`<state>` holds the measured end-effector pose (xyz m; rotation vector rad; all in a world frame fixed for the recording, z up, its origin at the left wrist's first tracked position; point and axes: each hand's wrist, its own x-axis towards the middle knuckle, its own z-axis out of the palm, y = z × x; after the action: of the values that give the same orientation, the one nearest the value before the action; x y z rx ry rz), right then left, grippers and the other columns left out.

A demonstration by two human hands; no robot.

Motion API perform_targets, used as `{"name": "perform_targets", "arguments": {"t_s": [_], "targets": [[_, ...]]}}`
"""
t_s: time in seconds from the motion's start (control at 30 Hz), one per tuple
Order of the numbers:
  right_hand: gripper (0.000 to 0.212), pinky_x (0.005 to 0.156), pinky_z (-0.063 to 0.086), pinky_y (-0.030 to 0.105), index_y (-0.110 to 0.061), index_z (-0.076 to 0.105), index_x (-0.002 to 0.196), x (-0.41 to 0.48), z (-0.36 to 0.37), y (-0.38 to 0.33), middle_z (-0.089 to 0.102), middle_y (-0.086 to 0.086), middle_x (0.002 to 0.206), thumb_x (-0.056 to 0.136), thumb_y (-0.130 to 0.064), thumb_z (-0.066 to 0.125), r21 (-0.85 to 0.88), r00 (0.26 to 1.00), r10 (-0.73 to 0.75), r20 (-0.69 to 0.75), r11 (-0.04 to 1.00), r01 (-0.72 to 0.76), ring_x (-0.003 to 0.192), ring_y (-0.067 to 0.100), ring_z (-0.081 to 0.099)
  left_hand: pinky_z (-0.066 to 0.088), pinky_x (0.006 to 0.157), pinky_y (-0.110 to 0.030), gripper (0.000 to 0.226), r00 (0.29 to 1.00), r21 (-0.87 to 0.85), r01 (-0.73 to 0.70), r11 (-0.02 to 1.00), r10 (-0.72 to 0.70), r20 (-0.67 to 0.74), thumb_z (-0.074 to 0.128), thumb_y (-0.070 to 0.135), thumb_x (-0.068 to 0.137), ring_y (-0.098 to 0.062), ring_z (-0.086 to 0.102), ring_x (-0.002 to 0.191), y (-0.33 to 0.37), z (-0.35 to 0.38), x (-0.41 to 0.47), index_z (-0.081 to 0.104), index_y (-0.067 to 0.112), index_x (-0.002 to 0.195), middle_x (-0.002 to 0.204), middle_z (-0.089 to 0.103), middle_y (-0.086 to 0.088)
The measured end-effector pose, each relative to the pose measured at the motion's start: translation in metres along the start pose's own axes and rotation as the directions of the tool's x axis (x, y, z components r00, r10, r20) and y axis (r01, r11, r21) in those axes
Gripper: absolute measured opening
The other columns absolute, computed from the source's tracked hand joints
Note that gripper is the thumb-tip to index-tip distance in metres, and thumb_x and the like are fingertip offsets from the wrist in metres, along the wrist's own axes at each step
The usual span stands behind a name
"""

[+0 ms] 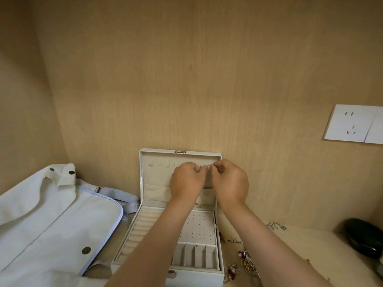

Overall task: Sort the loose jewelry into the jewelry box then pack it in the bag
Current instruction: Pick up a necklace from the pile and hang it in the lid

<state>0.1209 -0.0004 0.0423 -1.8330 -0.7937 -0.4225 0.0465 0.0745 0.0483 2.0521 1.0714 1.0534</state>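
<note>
A white jewelry box [219, 272] stands open on the desk, its lid [157, 156] upright against the wooden back wall. Both hands are raised at the row of hooks inside the lid. My left hand [186, 181] and my right hand [231, 179] each pinch one end of a thin chain [207, 167] near a hook. The chain is barely visible between the fingertips. The box tray shows ring rolls [141, 226], a dotted earring panel [199, 226] and small dividers [199, 255]. Loose jewelry [244, 262] lies on the desk right of the box.
A white canvas bag [51, 224] lies flat left of the box. A silver chain [276, 226] lies by the back wall to the right. At the far right sit a dark green oval case [364, 239] and a wall socket [352, 125].
</note>
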Motion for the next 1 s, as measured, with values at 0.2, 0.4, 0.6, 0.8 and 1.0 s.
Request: {"name": "perform_targets", "arguments": {"t_s": [0.2, 0.4, 0.6, 0.8, 1.0], "targets": [[0.010, 0.054, 0.050, 0.032, -0.020, 0.071, 0.087, -0.008, -0.002, 0.010, 0.070, -0.002, 0.074, 0.092, -0.023, 0.063, -0.137, 0.995, -0.034, 0.098, 0.989, 0.048, 0.065, 0.019, 0.063, 0.048, 0.059, -0.028, 0.039, 0.993, -0.055, 0.046, 0.997, -0.040, 0.112, 0.062, 0.038, 0.089, -0.023, 0.062, 0.065, -0.010, 0.001, 0.000, 0.063, 0.006, 0.065, 0.065, 0.066, -0.008], [0.024, 0.060, 0.050, 0.027, -0.020, 0.073, 0.079, -0.018, -0.004, 0.014, 0.070, -0.005, 0.071, 0.096, -0.031, 0.059, -0.041, 0.955, 0.077, 0.287, 0.997, -0.068, 0.067, 0.013, 0.064, 0.049, 0.067, -0.026, 0.018, 0.960, -0.281, 0.075, 0.957, 0.008, 0.281, 0.059, 0.024, 0.091, -0.007, 0.060, 0.063, -0.024, -0.006, -0.015, 0.069, 0.021, 0.077, 0.069, 0.069, 0.008], [0.038, 0.043, 0.042, 0.023, -0.007, 0.069, 0.079, -0.036, -0.014, 0.007, 0.067, 0.009, 0.068, 0.100, -0.035, 0.055, 0.335, 0.743, 0.195, 0.641, 0.800, -0.498, 0.055, 0.019, 0.060, 0.056, 0.073, -0.037, 0.020, 0.910, -0.320, 0.063, 0.945, 0.077, 0.407, 0.056, 0.020, 0.096, -0.010, 0.061, 0.062, -0.037, -0.018, -0.033, 0.068, 0.013, 0.081, 0.073, 0.071, 0.002], [0.016, 0.063, 0.056, 0.026, -0.005, 0.075, 0.095, -0.039, -0.015, 0.006, 0.076, 0.010, 0.083, 0.094, -0.019, 0.067, 0.469, 0.742, 0.249, 0.623, 0.641, -0.608, 0.069, 0.017, 0.070, 0.054, 0.082, -0.039, 0.016, 0.864, -0.216, -0.012, 0.976, 0.119, 0.489, 0.062, 0.022, 0.091, -0.018, 0.065, 0.073, -0.041, -0.027, -0.032, 0.075, 0.021, 0.081, 0.078, 0.072, -0.006], [0.022, 0.073, 0.052, 0.022, -0.008, 0.074, 0.085, -0.031, -0.020, 0.010, 0.073, -0.004, 0.075, 0.096, -0.022, 0.061, 0.364, 0.804, 0.155, 0.575, 0.831, -0.420, 0.074, 0.008, 0.068, 0.054, 0.090, -0.033, 0.014, 0.870, -0.218, 0.009, 0.976, 0.100, 0.482, 0.064, 0.026, 0.090, -0.009, 0.069, 0.090, -0.046, -0.019, -0.030, 0.072, 0.035, 0.096, 0.090, 0.075, 0.009]]}}
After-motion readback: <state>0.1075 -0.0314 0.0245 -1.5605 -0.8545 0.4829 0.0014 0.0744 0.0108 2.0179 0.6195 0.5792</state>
